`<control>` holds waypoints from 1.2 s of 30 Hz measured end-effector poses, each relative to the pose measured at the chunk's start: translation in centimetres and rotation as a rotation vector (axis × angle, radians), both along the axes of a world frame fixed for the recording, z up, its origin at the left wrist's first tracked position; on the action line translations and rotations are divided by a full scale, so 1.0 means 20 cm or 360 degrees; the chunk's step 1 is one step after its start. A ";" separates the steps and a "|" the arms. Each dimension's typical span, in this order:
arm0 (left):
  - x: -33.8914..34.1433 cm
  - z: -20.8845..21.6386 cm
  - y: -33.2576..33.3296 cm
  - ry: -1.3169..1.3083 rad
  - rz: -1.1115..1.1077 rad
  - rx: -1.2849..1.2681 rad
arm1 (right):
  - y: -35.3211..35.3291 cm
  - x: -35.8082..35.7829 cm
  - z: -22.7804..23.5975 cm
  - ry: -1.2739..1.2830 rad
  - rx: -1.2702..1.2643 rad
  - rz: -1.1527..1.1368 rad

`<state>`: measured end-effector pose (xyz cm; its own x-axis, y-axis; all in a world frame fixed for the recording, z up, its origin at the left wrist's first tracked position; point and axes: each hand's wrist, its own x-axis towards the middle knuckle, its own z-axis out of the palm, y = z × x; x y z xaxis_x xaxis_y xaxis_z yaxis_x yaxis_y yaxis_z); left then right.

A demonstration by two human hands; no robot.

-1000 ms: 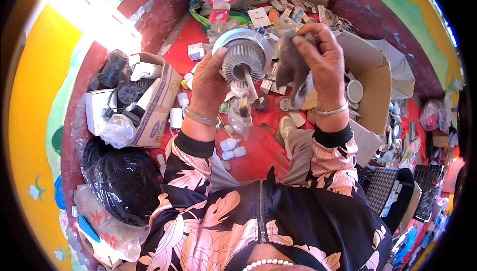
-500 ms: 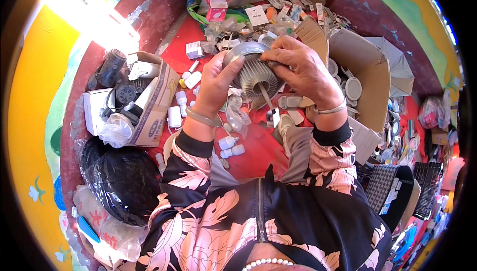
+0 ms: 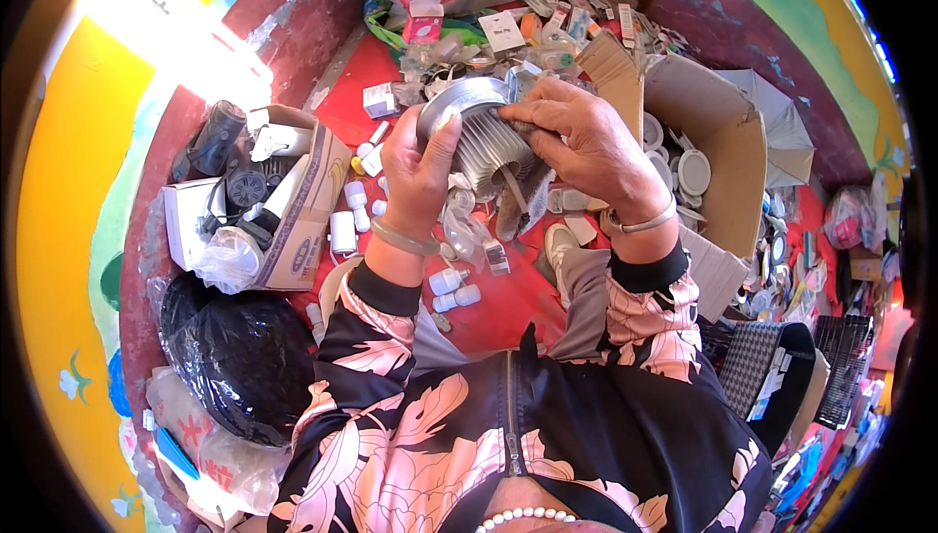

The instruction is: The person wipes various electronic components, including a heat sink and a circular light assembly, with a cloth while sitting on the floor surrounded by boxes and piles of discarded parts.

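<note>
A silver downlight (image 3: 478,147) with a finned heat sink is tilted in front of me, its round rim away from me. From the middle of its fins a short cable (image 3: 513,188) sticks out toward me. My left hand (image 3: 422,164) is closed on its left side, with the thumb on the rim. Against the right side of the rim, my right hand (image 3: 583,142) has its fingers pressed together on a grey rag-like cloth (image 3: 529,191), which hangs down beside the fins. Part of the cloth is hidden under the right hand.
White bulbs and lamp parts (image 3: 449,279) lie on the red floor sheet (image 3: 489,318). A carton of devices (image 3: 322,191) stands left, above a black plastic bag (image 3: 234,357). At right, an open carton (image 3: 728,127) holds round white lamps. Small boxes (image 3: 503,32) are heaped at the back.
The downlight has shifted slightly left and turned, and its cable now points more downward. My right fingers have moved left along the rim, and more of the grey cloth shows.
</note>
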<state>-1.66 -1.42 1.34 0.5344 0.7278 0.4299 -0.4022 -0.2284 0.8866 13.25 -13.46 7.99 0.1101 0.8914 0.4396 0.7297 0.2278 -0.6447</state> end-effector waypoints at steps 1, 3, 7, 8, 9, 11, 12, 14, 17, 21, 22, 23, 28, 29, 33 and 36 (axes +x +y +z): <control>-0.01 0.00 0.00 0.0024 0.0035 0.0058 | -0.01 0.00 0.01 -0.0022 -0.0020 -0.0017; -0.01 0.00 -0.01 0.0044 0.0075 0.0133 | -0.02 -0.01 0.02 -0.0054 -0.0058 -0.0021; -0.02 -0.04 0.02 0.0022 0.0262 0.0222 | -0.03 0.01 0.04 -0.0050 -0.0190 -0.0023; -0.03 -0.04 0.04 0.0014 0.0352 0.0248 | -0.02 0.02 0.02 -0.0067 -0.0223 0.0024; -0.02 0.01 0.05 -0.0409 0.0034 -0.0397 | -0.01 0.03 -0.03 -0.0083 -0.0254 0.0073; -0.04 0.08 0.12 -0.0488 -0.0028 -0.0406 | 0.03 0.06 -0.13 -0.0095 -0.0248 0.0072; -0.05 0.09 0.14 -0.0590 -0.0114 -0.0536 | 0.03 0.06 -0.12 0.0084 -0.0233 -0.0004; -0.06 0.07 0.16 -0.0660 -0.0155 -0.0697 | 0.04 0.06 -0.10 0.0443 -0.0204 -0.0155; -0.06 0.00 0.20 -0.0693 -0.0208 -0.0910 | 0.02 0.03 0.01 0.0761 -0.0160 -0.0221; -0.04 0.02 0.16 -0.0648 -0.0342 -0.1033 | 0.04 -0.05 0.02 0.0946 0.0121 -0.0364; -0.03 0.04 0.14 -0.0590 -0.0348 -0.0964 | 0.05 -0.08 0.01 0.0863 0.0218 -0.0388; -0.03 0.06 0.10 -0.0532 -0.0354 -0.0896 | 0.07 -0.12 0.01 0.0778 0.0314 -0.0411; 0.00 0.08 0.04 -0.0400 -0.0296 -0.0590 | 0.12 -0.12 -0.06 -0.0112 0.0503 -0.0332; 0.00 0.07 0.03 -0.0412 -0.0265 -0.0597 | 0.11 -0.10 -0.06 -0.0059 0.0467 -0.0300; 0.02 0.03 0.02 -0.0482 -0.0192 -0.0579 | 0.12 -0.10 -0.07 0.0150 0.0349 -0.0228; 0.02 0.03 0.01 -0.0518 -0.0174 -0.0559 | 0.12 -0.11 -0.09 0.0269 0.0281 -0.0266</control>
